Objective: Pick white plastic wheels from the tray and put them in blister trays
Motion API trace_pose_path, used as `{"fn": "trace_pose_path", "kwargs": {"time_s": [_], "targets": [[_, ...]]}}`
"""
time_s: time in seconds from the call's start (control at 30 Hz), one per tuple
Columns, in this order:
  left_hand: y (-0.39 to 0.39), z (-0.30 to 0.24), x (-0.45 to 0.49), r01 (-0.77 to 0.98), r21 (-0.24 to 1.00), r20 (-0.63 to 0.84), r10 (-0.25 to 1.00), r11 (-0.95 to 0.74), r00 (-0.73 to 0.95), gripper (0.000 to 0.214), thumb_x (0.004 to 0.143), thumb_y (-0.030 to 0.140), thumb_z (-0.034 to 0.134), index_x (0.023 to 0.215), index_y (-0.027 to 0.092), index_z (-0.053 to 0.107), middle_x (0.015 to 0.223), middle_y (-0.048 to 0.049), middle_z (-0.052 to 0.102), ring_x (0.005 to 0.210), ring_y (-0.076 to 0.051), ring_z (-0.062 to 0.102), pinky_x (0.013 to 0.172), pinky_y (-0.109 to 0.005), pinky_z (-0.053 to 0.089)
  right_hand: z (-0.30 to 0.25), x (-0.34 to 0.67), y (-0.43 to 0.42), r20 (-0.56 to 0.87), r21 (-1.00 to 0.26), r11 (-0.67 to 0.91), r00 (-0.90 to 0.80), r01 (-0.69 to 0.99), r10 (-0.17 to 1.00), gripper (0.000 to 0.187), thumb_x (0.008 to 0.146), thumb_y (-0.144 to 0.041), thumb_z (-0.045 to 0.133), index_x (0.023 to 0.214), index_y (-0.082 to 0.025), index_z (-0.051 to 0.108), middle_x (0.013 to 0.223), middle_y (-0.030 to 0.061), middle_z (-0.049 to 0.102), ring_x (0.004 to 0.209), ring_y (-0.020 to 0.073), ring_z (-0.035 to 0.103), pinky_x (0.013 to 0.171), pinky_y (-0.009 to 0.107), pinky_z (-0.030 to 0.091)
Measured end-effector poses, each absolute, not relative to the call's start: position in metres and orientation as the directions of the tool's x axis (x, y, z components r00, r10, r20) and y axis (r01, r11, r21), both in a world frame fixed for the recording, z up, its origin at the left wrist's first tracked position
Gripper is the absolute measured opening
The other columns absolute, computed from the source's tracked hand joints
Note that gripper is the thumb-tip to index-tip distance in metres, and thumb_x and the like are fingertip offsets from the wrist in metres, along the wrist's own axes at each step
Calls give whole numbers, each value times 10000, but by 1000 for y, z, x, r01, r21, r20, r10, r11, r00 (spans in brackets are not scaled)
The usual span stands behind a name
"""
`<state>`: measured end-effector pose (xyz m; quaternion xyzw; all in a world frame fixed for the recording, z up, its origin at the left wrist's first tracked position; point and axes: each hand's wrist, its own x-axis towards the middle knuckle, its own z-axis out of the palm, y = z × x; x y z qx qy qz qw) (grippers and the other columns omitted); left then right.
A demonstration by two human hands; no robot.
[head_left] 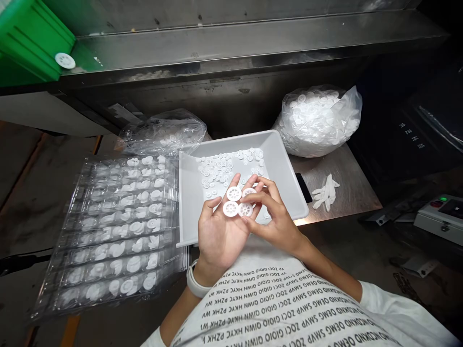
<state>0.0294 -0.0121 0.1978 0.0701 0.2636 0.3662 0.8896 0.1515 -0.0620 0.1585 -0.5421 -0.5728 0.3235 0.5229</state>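
Observation:
My left hand (224,236) is turned palm up and holds several small white plastic wheels (234,193) with spoked centres on its fingers. Over them, from the right, comes my right hand (273,212), its thumb and index finger closed at the edges of one white wheel (245,209). Part of another wheel is hidden behind the right fingers. Both hands are above the near side of a light grey tray (289,188), in which many similar white pieces (219,168) lie loose.
To the left lies a stack of clear plastic trays (104,231) with white parts. Clear bags of white pieces stand behind, one at left (166,130), one at right (318,120). A white glove (326,193) rests on the metal table. A green bin (29,43) sits upper left.

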Motion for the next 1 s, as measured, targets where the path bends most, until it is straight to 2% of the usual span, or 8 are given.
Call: {"fn": "trace_pose_path", "kwargs": {"time_s": [0.17,0.27,0.4,0.6,1.0], "targets": [[-12,198,29,-622,309,-417,690,719,591,574,918,305,390,1480,233,298,1472,-94,440,1373,-270,373,1148,-481,307,160,153,-62,273,-923,230,104,307,957,316,777,-196,721,1084,-219,647,1312,96,387,1370,230,305,1142,366,323],[-12,197,28,-616,304,-412,683,727,602,568,924,314,377,1482,249,290,1489,-82,418,1380,-271,360,1154,-497,288,161,153,-62,278,-918,235,96,320,956,316,785,-193,711,1094,-215,646,1313,96,386,1366,228,310,1133,371,336],[-12,195,27,-618,296,-402,681,729,611,557,932,323,355,1481,256,287,1490,-75,417,1379,-261,362,1160,-501,274,161,153,-62,282,-913,239,86,329,956,319,786,-185,711,1100,-171,657,1306,114,383,1354,219,323,1118,322,346],[-11,193,26,-628,289,-407,686,723,603,559,929,326,369,1477,247,292,1473,-83,440,1358,-253,400,1146,-482,313,159,152,-62,282,-914,242,81,327,956,310,799,-191,703,1104,-151,665,1299,122,391,1350,210,323,1133,305,318],[-10,187,28,-644,293,-422,700,707,576,578,893,226,397,1464,248,314,1425,-89,497,1300,-247,482,1088,-460,409,158,152,-61,221,-913,197,29,357,975,305,827,-177,664,1132,-181,672,1356,104,338,1376,210,270,1150,316,284]]}}
